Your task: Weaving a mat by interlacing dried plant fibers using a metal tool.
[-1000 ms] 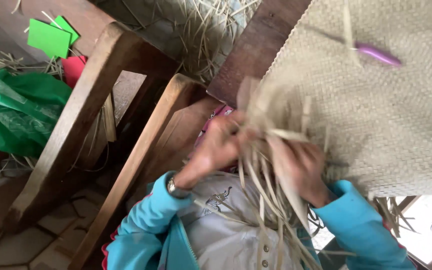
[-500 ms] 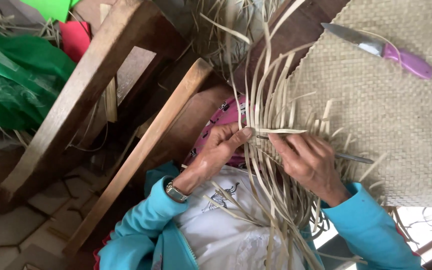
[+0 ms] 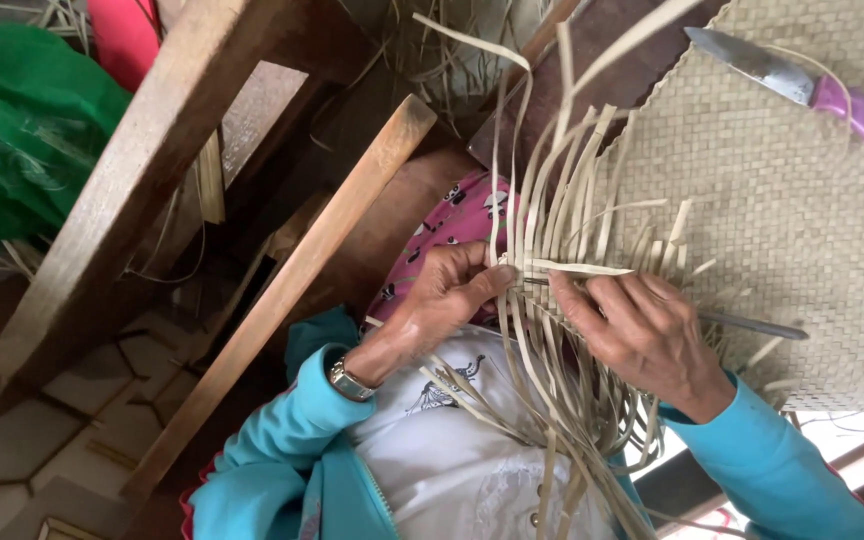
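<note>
Both hands' fingers (image 3: 472,285) pinch loose straw strips (image 3: 552,330) at the woven mat (image 3: 792,230) edge.

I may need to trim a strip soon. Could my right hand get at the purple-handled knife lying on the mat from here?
Probably yes. The purple-handled knife lies in the open on the woven mat, with nothing over it. The right hand is pinching loose straw strips and would have to let go first.

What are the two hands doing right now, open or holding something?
Left hand: closed, pinching the pale straw strips at the woven mat edge.
Right hand: closed on the same strips, fingers pressing them.
</note>
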